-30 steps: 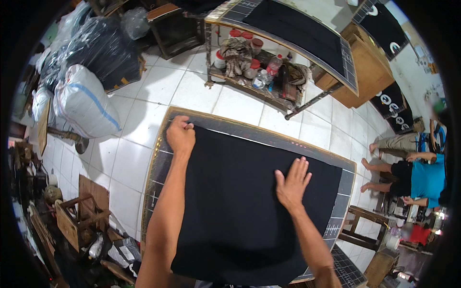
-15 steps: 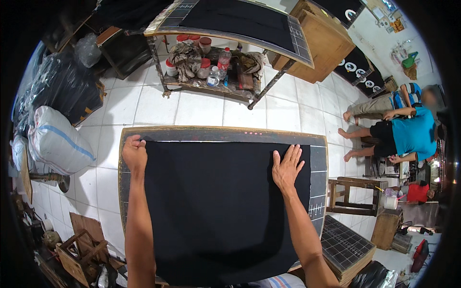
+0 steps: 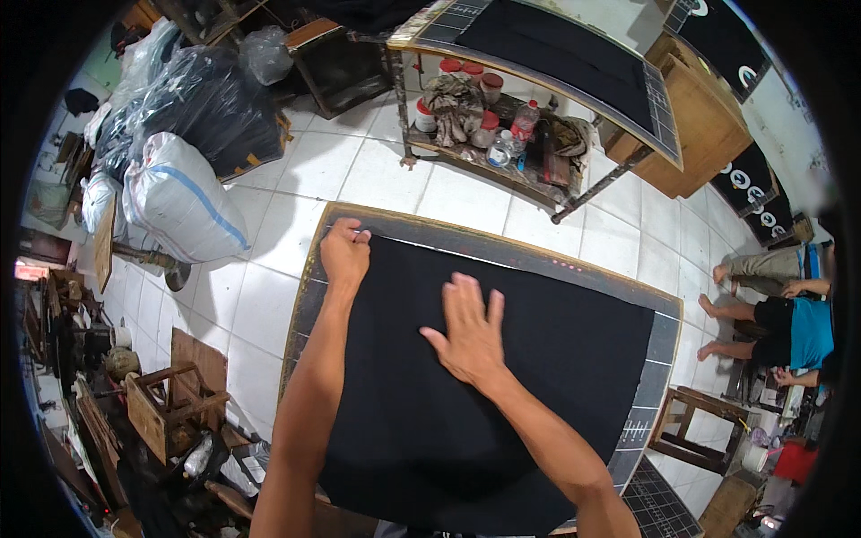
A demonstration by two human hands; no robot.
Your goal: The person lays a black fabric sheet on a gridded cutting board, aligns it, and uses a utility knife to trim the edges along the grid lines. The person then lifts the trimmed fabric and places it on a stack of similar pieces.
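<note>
A large black cloth (image 3: 574, 359) lies over a dark board with white grid markings and a worn wooden rim (image 3: 655, 350). My left hand (image 3: 345, 255) is at the cloth's top-left corner with fingers curled and pinched together on it. My right hand (image 3: 469, 336) lies palm down on the upper middle of the cloth, fingers stretched out and spread.
A second grid-topped table (image 3: 668, 134) holds black cloth above a shelf of jars and bottles (image 3: 489, 125). White sacks (image 3: 179, 197) and wrapped bundles stand left, wooden stools (image 3: 175, 403) lower left. Two other people (image 3: 789, 327) are at the right, near another wooden stool (image 3: 691, 421).
My right hand has moved leftward across the cloth from near its right edge toward the middle. My left hand stays at the corner. The view has swung back and forth.
</note>
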